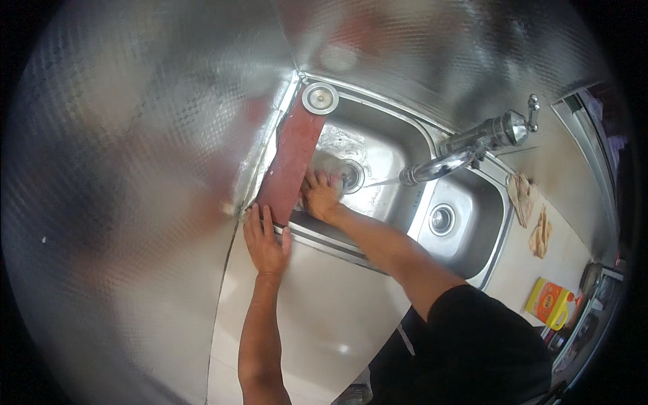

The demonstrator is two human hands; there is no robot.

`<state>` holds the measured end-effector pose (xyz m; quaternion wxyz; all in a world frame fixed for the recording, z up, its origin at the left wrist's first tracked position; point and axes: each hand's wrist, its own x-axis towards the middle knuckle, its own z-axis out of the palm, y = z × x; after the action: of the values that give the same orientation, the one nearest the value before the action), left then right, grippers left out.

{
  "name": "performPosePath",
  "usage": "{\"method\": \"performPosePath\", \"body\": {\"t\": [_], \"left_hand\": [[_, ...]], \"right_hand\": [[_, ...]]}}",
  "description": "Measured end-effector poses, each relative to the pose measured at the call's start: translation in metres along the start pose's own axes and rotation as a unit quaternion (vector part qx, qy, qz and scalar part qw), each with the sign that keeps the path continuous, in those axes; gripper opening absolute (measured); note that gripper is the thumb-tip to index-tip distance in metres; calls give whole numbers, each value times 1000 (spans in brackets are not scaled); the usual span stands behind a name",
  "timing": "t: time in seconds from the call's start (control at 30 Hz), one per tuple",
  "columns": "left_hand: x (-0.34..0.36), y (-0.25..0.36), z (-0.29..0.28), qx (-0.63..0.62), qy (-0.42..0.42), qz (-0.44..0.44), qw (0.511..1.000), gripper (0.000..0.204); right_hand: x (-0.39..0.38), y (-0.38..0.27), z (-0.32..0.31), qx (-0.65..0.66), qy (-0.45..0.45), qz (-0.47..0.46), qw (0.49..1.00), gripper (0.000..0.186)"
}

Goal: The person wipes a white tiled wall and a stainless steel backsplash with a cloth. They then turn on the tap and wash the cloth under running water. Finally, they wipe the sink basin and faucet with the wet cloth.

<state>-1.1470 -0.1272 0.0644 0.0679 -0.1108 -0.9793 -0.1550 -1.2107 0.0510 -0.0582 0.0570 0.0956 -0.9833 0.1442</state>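
A reddish-brown board lies along the left side of the large steel sink basin. My left hand rests at the board's near end, fingers stretched out over it and thumb apart. Inside the basin, my right hand reaches down beside the board, close to the drain. Its fingers are bent and partly blurred, with something pale and pinkish at the tips that I cannot make out. On the board's far end sits a round metal drain strainer. Water runs from the chrome faucet into the basin.
To the right is a smaller basin with its own drain. Two crumpled tan cloths lie on the counter beyond it, near a yellow-and-orange jug. Shiny embossed metal walls close in the left and back.
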Motion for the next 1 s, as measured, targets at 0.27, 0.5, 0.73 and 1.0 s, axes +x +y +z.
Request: {"method": "performPosePath", "body": {"t": [0.27, 0.5, 0.73, 1.0], "left_hand": [[-6, -6, -4, 16, 4, -1, 1000, 73], [-10, -18, -8, 23, -11, -9, 1000, 69], [-6, -11, -3, 35, -7, 20, 999, 72], [-5, -15, -11, 19, -6, -3, 1000, 68]], "right_hand": [[-47, 36, -71, 80, -288, 206, 932, 23], [64, -42, -48, 443, -70, 217, 867, 55], [59, 54, 38, -64, -96, 328, 938, 64], [94, 17, 36, 73, -179, 416, 889, 46]]}}
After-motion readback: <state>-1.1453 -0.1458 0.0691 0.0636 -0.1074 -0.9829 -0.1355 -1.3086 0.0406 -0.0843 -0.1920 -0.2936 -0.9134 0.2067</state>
